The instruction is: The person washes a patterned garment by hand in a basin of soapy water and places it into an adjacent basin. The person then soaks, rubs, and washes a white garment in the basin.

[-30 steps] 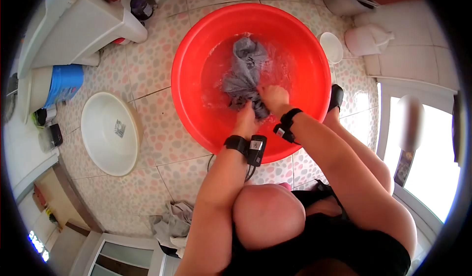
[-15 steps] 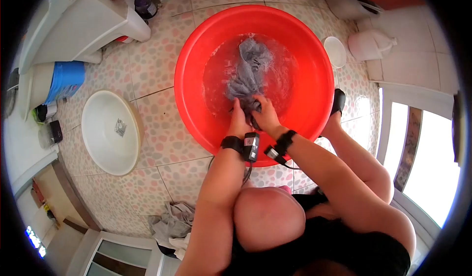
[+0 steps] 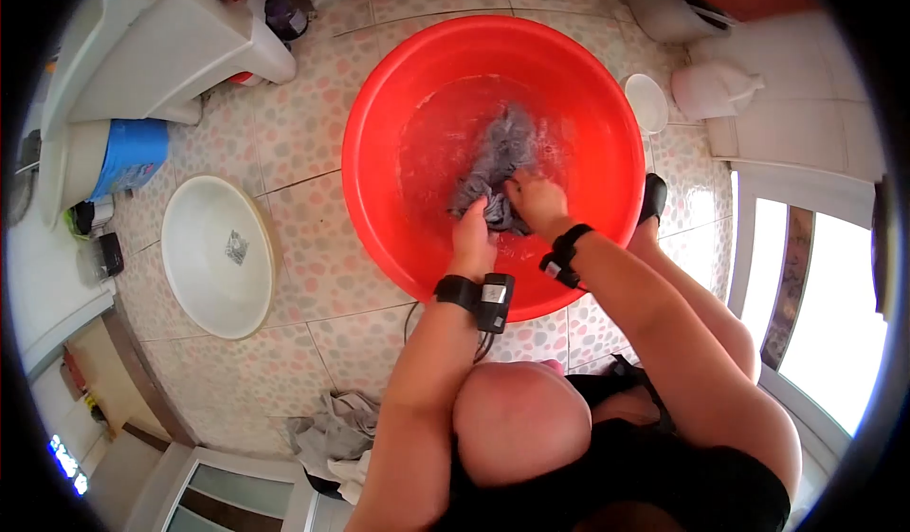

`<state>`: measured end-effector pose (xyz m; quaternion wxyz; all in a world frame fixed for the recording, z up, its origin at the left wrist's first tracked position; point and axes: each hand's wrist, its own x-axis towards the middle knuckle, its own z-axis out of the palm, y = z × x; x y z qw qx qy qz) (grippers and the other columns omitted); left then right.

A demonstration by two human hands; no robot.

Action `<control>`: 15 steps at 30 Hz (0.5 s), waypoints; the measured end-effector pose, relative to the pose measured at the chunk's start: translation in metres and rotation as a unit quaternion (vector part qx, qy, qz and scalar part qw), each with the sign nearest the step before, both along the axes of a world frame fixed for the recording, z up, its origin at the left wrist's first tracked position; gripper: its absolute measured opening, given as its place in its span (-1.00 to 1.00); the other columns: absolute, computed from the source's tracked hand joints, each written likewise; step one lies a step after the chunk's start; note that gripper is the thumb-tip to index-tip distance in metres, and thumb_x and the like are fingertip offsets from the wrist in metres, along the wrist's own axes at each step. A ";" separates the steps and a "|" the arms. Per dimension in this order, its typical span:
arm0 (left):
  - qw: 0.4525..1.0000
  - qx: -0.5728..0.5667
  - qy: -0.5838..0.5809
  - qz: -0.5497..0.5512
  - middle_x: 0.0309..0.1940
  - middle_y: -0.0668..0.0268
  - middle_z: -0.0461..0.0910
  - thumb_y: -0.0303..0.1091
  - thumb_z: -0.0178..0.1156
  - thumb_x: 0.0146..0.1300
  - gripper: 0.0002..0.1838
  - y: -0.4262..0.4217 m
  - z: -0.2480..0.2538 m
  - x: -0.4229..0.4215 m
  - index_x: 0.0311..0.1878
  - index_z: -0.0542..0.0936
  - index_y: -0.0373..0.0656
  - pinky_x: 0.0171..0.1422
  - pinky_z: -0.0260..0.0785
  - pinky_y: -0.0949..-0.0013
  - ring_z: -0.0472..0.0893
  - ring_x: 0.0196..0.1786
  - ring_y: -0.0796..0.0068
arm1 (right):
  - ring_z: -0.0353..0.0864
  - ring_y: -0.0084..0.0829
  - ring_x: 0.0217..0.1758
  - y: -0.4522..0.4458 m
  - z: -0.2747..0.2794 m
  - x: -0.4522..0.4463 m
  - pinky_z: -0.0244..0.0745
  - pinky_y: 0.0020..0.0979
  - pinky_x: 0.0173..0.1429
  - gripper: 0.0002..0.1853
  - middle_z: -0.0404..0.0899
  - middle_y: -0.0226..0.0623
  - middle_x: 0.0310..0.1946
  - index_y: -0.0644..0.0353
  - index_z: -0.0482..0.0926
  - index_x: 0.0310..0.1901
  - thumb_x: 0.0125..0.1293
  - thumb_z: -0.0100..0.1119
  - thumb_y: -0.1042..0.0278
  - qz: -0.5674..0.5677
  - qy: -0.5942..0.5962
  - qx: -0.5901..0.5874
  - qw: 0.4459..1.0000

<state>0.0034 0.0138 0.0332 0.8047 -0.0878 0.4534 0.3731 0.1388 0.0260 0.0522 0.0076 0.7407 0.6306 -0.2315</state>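
One grey cloth [image 3: 508,143], wet and bunched, lay in shallow water [image 3: 427,138] inside a red basin [image 3: 602,186]; its bulk extended to the far side of both hands. Left hand [image 3: 472,232]: clasped its near end. Right hand [image 3: 542,204]: curled, gripped its right edge.

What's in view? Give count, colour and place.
Large basin: one, red, centre
Cloth: one, grey, inside large basin
Smaller basin: one, white, left
Bowl: one, white, beside large basin, upper right
Handled jug: one, whitish, upper right
Container: one, blue, upper left
Crumpled fabric: one pile, grey and white, lower left
Floor tiles: several, patterned pale, around both basins
Shoe: one visible, black, right
Wristbands: two, black, one per wrist
Left hand: one, bare, on cloth
Right hand: one, bare, on cloth
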 end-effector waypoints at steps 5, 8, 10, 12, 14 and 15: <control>0.983 -0.095 0.143 -0.058 -0.02 0.40 0.39 0.07 0.10 0.10 -0.45 0.000 0.014 -0.008 0.11 0.35 0.03 0.15 0.17 0.06 0.37 0.01 0.28 | 0.23 0.00 0.20 0.012 -0.002 0.036 0.42 -0.10 0.01 -0.39 0.07 0.01 0.18 0.12 0.21 0.17 0.13 0.15 0.07 -0.057 -0.072 -0.048 0.995; 0.976 -0.135 0.139 -0.096 0.14 0.38 0.28 0.13 0.06 0.11 -0.35 -0.003 0.006 -0.010 0.20 0.26 0.01 0.22 0.07 -0.11 0.31 0.12 0.13 | 0.17 0.04 0.25 0.007 0.000 0.030 0.32 -0.03 0.13 -0.15 0.00 0.07 0.24 0.02 0.00 0.30 0.03 0.24 0.03 -0.140 -0.122 -0.022 0.982; 0.972 -0.151 0.127 -0.129 0.22 0.38 0.21 0.16 0.03 0.12 -0.31 -0.005 -0.005 -0.009 0.25 0.20 0.01 0.24 0.02 -0.16 0.27 0.17 0.06 | 0.16 0.06 0.25 0.008 -0.003 0.013 0.27 -0.06 0.17 -0.08 -0.06 0.08 0.27 -0.02 -0.10 0.32 -0.01 0.27 0.08 -0.223 -0.064 -0.066 0.970; 0.976 -0.132 -0.024 -0.170 0.28 0.34 0.14 0.25 -0.04 0.14 -0.25 -0.002 -0.018 -0.007 0.29 0.16 0.00 0.25 0.02 -0.19 0.21 0.24 0.01 | 0.15 0.07 0.26 0.006 -0.009 -0.001 0.23 -0.09 0.22 0.01 -0.12 0.09 0.30 -0.07 -0.19 0.35 -0.05 0.31 0.14 -0.302 -0.002 -0.105 0.948; 0.973 -0.142 -0.048 -0.178 0.23 0.30 0.22 0.27 -0.08 0.16 -0.28 0.008 0.000 -0.007 0.26 0.21 -0.02 0.23 0.08 -0.15 0.26 0.20 0.05 | 0.26 0.04 0.18 -0.010 -0.020 -0.012 0.28 -0.19 0.18 -0.17 0.10 0.09 0.20 0.01 0.06 0.28 -0.07 0.25 0.35 -0.313 0.203 -0.065 0.926; 0.968 -0.152 -0.072 -0.187 0.18 0.26 0.30 0.28 -0.12 0.18 -0.29 0.012 0.007 -0.006 0.23 0.25 -0.04 0.22 0.14 -0.10 0.31 0.17 0.09 | 0.26 0.04 0.18 -0.017 -0.022 -0.012 0.28 -0.19 0.18 -0.17 0.10 0.09 0.20 0.01 0.06 0.28 -0.07 0.25 0.35 -0.309 0.202 -0.064 0.927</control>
